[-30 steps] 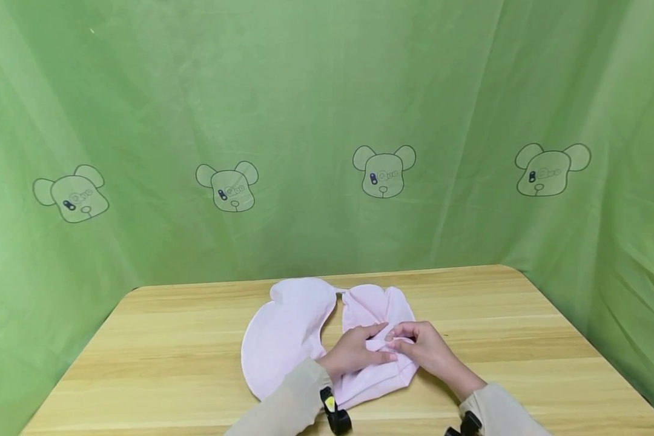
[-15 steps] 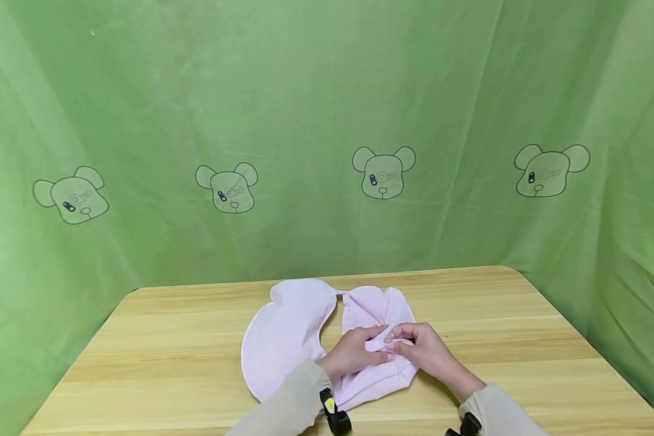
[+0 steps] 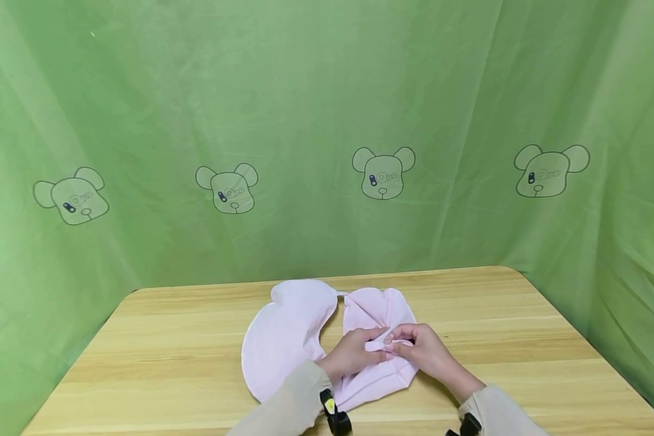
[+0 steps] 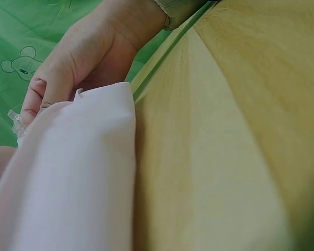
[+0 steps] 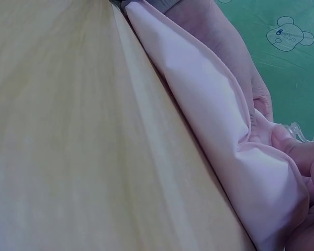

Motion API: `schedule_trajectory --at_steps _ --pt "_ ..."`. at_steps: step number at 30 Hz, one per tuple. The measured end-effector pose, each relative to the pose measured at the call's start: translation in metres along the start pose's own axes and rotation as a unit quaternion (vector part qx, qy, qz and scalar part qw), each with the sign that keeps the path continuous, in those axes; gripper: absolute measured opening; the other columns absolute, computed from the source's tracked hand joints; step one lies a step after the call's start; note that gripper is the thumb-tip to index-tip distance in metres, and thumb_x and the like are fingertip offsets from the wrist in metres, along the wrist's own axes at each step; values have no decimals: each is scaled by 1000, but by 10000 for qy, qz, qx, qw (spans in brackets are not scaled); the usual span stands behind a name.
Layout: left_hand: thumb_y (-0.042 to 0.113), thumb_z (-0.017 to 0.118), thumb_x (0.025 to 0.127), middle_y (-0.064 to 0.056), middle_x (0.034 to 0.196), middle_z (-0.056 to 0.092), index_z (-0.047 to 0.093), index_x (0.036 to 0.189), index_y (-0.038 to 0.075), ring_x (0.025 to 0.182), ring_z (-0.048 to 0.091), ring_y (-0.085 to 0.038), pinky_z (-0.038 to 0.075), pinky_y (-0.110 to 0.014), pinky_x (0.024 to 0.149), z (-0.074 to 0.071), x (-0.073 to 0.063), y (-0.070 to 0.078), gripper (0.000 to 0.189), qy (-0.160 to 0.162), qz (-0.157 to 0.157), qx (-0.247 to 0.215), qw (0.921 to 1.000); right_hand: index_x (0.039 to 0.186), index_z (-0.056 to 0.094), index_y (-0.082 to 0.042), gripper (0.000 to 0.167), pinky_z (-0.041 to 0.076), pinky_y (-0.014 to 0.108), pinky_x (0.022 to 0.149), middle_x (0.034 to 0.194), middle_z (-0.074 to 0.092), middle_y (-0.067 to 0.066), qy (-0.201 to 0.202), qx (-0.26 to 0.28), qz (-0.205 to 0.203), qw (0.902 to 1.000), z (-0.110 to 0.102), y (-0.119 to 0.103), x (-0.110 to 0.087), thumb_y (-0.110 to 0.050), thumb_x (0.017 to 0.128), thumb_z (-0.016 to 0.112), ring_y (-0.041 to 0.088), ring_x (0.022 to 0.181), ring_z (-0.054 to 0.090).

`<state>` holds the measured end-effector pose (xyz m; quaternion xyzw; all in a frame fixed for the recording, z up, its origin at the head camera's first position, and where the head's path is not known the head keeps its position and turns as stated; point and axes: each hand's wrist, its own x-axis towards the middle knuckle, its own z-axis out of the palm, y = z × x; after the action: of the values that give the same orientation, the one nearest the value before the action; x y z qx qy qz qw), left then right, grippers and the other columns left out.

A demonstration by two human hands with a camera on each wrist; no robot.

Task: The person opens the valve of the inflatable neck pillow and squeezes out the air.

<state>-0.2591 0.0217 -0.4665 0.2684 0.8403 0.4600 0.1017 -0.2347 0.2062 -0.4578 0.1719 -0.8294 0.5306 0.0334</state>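
A pale pink U-shaped neck pillow (image 3: 283, 339), looking limp and creased, lies on the table in the head view. My left hand (image 3: 354, 351) grips the gathered cloth of its right arm, thumb and fingers on either side of a fold. Right beside it, my right hand (image 3: 422, 348) pinches the same fold between thumb and fingers. A small clear plastic piece (image 4: 14, 123), like a valve, sticks out by the right hand's fingers in the left wrist view. The clear piece (image 5: 301, 132) also shows in the right wrist view. The fingertips inside the fold are partly hidden.
The light wooden table (image 3: 169, 351) has its far edge just behind the pillow. Green curtain (image 3: 305, 91) with bear-head drawings hangs round the back and sides. Black straps (image 3: 335, 412) are on both wrists. A thin cord (image 3: 340, 293) joins the pillow's two far ends.
Both hands stay in the same place on the pillow. The pinched fold between them shifts only very slightly.
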Motion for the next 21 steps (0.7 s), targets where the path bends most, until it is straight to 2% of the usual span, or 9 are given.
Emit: schedule_trajectory --at_steps 6,12,21 --pt "24 73 83 -7 125 62 57 131 14 113 57 -20 43 -30 98 0 0 0 52 -8 61 33 10000 84 68 2 4 48 18 69 83 69 10 -1 -1 -23 10000 0 1 0 3 80 67 1 76 56" --pt "21 71 84 -6 123 63 59 129 13 108 58 -15 44 -26 94 1 1 -3 47 -9 251 29 9997 83 69 0 5 48 19 69 82 69 10 -7 -33 -134 9999 1 2 1 4 80 67 1 76 57" --pt "19 70 85 -5 123 63 61 126 12 108 57 -11 43 -24 94 2 2 -5 42 -45 350 -57 9994 82 69 -1 6 48 19 68 80 69 12 -2 8 -188 9998 1 2 0 4 80 67 1 75 56"
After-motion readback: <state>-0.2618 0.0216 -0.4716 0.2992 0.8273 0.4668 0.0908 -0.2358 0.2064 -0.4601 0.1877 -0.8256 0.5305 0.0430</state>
